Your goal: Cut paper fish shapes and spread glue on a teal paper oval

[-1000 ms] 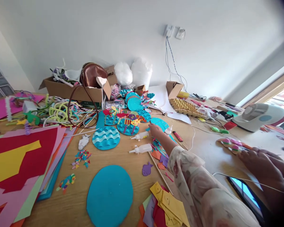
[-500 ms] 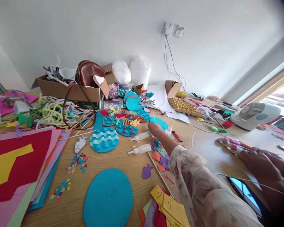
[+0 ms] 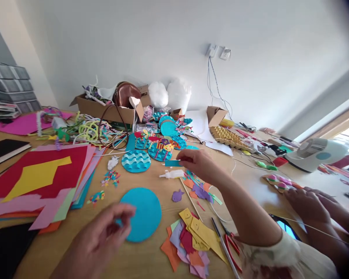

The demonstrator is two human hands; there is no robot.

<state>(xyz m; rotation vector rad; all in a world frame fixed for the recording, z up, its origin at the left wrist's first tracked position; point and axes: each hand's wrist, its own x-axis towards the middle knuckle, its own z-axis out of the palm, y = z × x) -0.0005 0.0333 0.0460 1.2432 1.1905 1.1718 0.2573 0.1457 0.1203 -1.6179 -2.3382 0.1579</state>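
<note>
My right hand (image 3: 199, 164) pinches a small blue paper strip (image 3: 172, 163) above the white glue bottles (image 3: 174, 174). My left hand (image 3: 97, 236) is at the lower left, blurred, with curled fingers apart and nothing visible in them. It overlaps the left edge of a round blue disc (image 3: 145, 213) lying flat on the table. A purple paper fish (image 3: 178, 195) lies right of the disc. Behind is another blue disc with pale wavy strips (image 3: 136, 161). Small coloured paper scraps (image 3: 110, 177) lie left of the discs.
Stacked coloured paper (image 3: 75, 170) covers the left side. Yellow and other cutouts (image 3: 202, 232), scissors (image 3: 232, 248) and a thin stick (image 3: 189, 195) lie at the front right. Another person's hands (image 3: 308, 205) rest at the right. A cardboard box (image 3: 104, 110) stands behind.
My right hand has lifted and now carries the blue strip. My left hand has come into view at the lower left. The view has shifted left.
</note>
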